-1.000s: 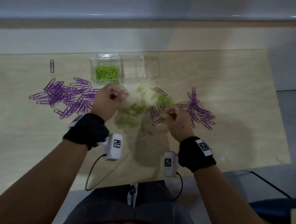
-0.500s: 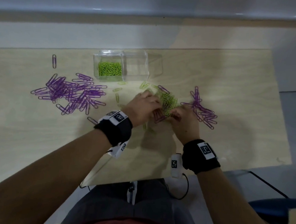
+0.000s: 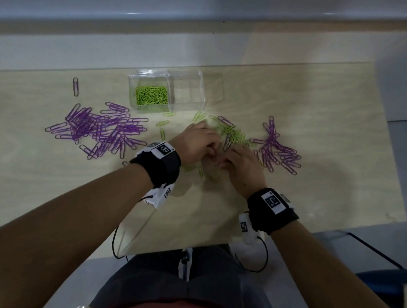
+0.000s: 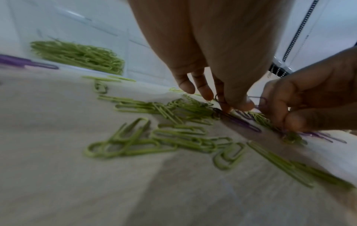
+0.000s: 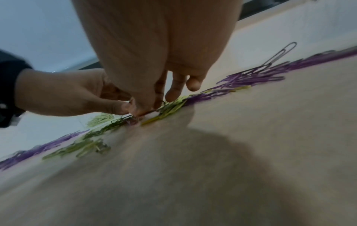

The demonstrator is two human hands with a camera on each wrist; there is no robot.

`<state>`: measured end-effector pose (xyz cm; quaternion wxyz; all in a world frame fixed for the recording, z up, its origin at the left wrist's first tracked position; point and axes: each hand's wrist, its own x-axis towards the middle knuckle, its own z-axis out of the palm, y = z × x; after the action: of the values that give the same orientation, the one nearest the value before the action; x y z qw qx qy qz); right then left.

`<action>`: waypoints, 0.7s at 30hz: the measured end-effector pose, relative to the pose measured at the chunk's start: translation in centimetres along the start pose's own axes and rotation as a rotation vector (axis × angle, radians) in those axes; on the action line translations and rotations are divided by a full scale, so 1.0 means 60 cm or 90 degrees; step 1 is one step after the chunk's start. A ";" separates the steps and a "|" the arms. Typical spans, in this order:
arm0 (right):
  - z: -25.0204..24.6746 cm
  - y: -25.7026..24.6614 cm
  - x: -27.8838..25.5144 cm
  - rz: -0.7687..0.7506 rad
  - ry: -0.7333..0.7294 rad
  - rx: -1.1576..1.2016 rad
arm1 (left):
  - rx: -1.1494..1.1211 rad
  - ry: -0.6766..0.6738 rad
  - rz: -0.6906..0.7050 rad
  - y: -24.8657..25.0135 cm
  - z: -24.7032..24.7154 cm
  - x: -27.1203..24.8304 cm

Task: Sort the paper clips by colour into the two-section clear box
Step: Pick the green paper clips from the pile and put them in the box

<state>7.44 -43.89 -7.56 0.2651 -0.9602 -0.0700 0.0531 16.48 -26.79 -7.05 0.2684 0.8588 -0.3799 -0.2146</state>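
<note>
The clear two-section box [image 3: 130,87] stands at the table's far middle; its left section holds green clips [image 3: 151,95], its right section [image 3: 187,93] holds none. Loose green clips [image 3: 234,134] mixed with a few purple ones lie in front of it. My left hand [image 3: 215,148] and right hand [image 3: 224,160] meet over this heap, fingertips down on the table. In the left wrist view my left hand [image 4: 226,105] pinches a purple clip [image 4: 217,97] and my right hand [image 4: 284,119] pinches another purple clip [image 4: 259,100]. One purple clip [image 3: 227,142] stands up between the hands.
A large purple pile [image 3: 101,131] lies left of the hands, a smaller purple pile [image 3: 279,149] to their right, and a lone purple clip [image 3: 75,86] at far left. Scattered green clips [image 3: 200,171] lie under the wrists. The table's front edge [image 3: 192,247] is near my body.
My left hand has moved right from in front of the box into the middle heap, beside my right hand. The right hand has shifted slightly forward and stays at the heap.
</note>
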 end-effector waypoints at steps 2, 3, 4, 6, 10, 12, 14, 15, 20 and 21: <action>-0.010 -0.005 0.005 0.066 0.047 0.127 | -0.118 0.070 -0.064 0.002 -0.006 -0.006; -0.017 -0.006 0.007 0.119 0.073 0.192 | -0.165 0.108 -0.094 0.001 -0.008 -0.010; -0.024 -0.005 0.008 0.166 0.100 0.242 | -0.198 0.154 -0.108 -0.002 -0.010 -0.016; -0.039 0.007 0.007 0.226 0.180 0.286 | -0.210 0.196 -0.114 -0.008 -0.011 -0.027; -0.074 0.050 -0.012 0.337 0.340 0.238 | -0.054 0.007 -0.146 0.000 0.006 -0.032; -0.085 0.074 -0.028 0.406 0.335 0.169 | 0.031 0.011 -0.066 0.009 0.015 -0.029; -0.089 0.095 -0.041 0.429 0.296 0.117 | 0.089 -0.004 -0.036 0.013 0.021 -0.024; -0.088 0.104 -0.046 0.420 0.276 0.083 | 0.106 -0.013 -0.033 0.013 0.025 -0.019; -0.073 0.086 -0.052 0.330 0.177 0.020 | 0.098 -0.001 -0.018 0.010 0.034 -0.005; -0.067 0.079 -0.051 0.321 0.144 0.016 | 0.093 -0.003 -0.013 0.011 0.034 -0.005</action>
<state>5.50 -50.44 -6.37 0.2614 -0.9437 0.2022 0.0106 14.81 -27.53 -8.15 0.2017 0.8795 -0.3864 -0.1910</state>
